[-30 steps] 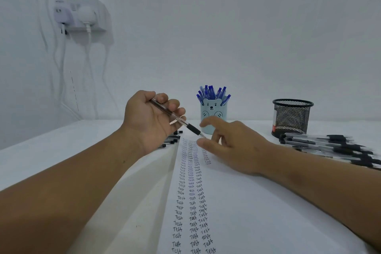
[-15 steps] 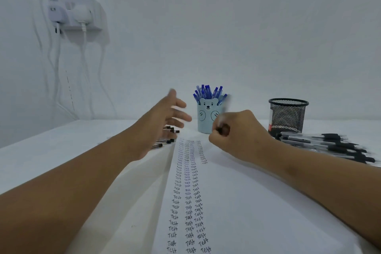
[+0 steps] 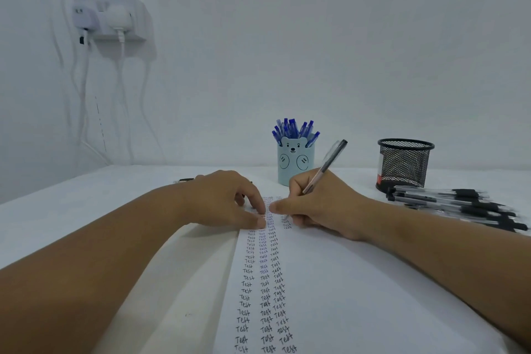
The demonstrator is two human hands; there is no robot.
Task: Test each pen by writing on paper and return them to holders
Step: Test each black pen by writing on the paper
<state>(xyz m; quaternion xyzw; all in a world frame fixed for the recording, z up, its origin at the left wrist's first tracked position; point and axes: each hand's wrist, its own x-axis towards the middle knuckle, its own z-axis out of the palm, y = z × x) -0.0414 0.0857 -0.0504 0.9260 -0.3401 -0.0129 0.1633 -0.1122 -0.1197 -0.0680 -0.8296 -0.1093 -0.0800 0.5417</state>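
Pen (image 3: pixel 326 165) in right hand (image 3: pixel 321 207), tip near paper (image 3: pixel 359 296) top edge

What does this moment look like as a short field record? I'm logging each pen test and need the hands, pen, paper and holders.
right hand: grips black pen, tip down at the paper
left hand: fingertips pressing the paper flat
paper: columns of "Test" written up it
bear holder: upright, full of blue pens
mesh holder: upright, contents unclear
loose black pens: piled on the table, right of the paper
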